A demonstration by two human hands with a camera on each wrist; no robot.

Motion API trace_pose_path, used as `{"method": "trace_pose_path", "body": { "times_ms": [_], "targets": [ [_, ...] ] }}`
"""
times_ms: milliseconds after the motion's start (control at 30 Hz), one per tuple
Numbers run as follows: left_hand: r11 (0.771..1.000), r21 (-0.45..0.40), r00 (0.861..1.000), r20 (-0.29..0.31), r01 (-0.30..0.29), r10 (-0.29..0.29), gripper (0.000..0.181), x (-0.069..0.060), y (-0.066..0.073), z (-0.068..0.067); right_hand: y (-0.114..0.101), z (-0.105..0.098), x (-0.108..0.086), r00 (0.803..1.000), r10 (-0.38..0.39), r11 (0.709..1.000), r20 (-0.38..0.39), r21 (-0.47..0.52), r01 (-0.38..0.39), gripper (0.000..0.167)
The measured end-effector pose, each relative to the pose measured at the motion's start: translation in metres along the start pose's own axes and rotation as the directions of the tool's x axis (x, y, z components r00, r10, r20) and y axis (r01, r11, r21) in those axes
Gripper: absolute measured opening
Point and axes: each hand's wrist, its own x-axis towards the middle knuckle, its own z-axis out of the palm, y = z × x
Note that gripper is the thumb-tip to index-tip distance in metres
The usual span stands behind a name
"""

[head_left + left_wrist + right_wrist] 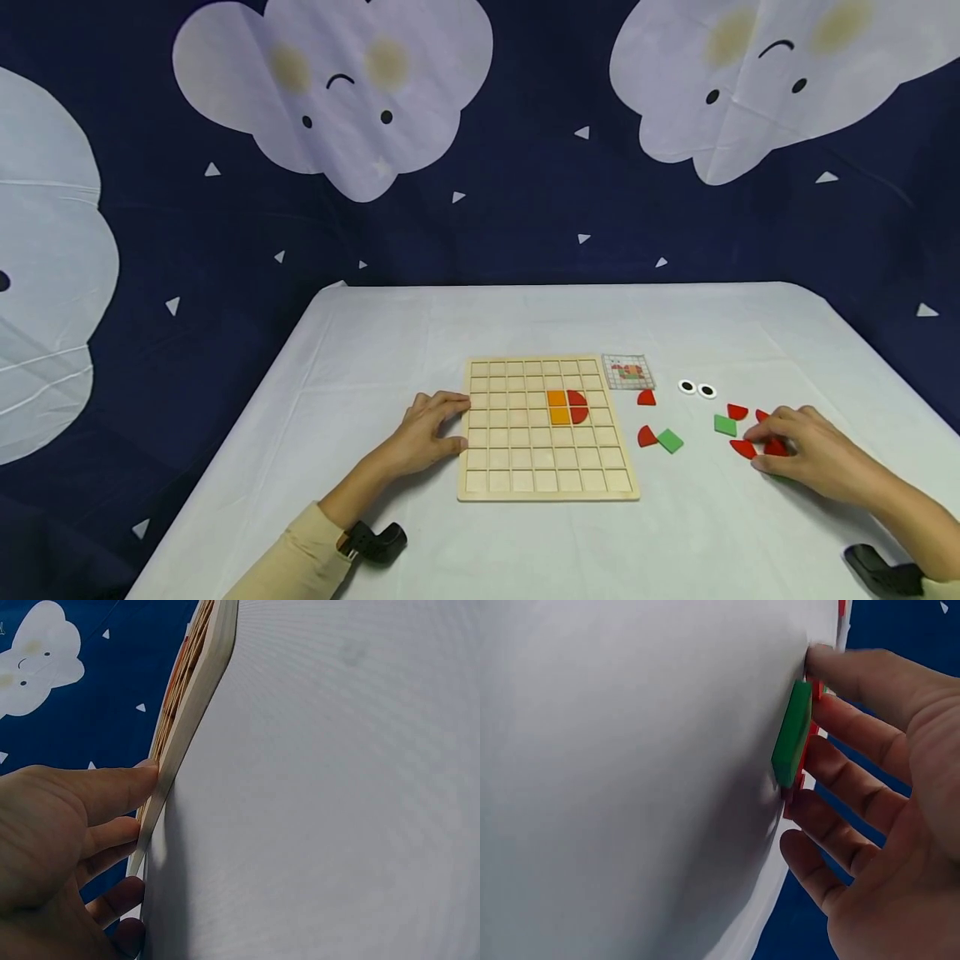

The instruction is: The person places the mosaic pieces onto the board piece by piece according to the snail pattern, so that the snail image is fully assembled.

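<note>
The left hand (423,435) rests its fingertips and thumb against the left edge of the wooden grid board (491,481); the left wrist view shows the left hand (67,832) touching the board's rim (191,712). Two orange squares (558,415) and two red quarter-circles (578,414) lie side by side in the grid. Over loose red and green pieces at the right is the right hand (810,450), fingers relaxed, close to a red piece (742,449). A green piece (792,735) lies near the right hand (885,772) in the right wrist view; no grip shows.
A small picture card (628,372) touches the board's upper right corner. Right of the board lie red quarter-circles (647,436), a green square (670,441) and two white eye discs (687,387). Another green square (725,425) is left of the right hand. A cloud-patterned cloth hangs behind.
</note>
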Motion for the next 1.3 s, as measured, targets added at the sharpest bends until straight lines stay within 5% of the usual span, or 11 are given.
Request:
{"method": "trace_pose_path", "body": {
  "times_ms": [267, 533, 767, 1300],
  "targets": [
    [1.0, -0.007, 1.0, 0.004, -0.001, 0.001, 0.056, 0.0, 0.0, 0.0, -0.003, 0.002, 0.003, 0.991, -0.118, 0.993, -0.056, -0.018, 0.117, 0.027],
    [1.0, 0.011, 1.0, -0.007, -0.024, 0.024, 0.055, 0.002, 0.001, 0.0, 0.001, -0.004, 0.001, 0.998, 0.005, 1.0, 0.059, 0.008, -0.005, 0.032],
    [1.0, 0.004, 1.0, -0.009, -0.011, 0.011, 0.055, 0.0, 0.001, 0.0, -0.01, -0.001, 0.009, 0.997, -0.068, 0.996, 0.025, -0.056, 0.069, 0.029],
    [1.0, 0.004, 1.0, -0.011, -0.026, 0.026, 0.055, 0.0, 0.002, 0.0, -0.011, 0.001, 0.007, 0.996, -0.082, 0.996, 0.026, -0.035, 0.083, 0.028]
  ]
}}
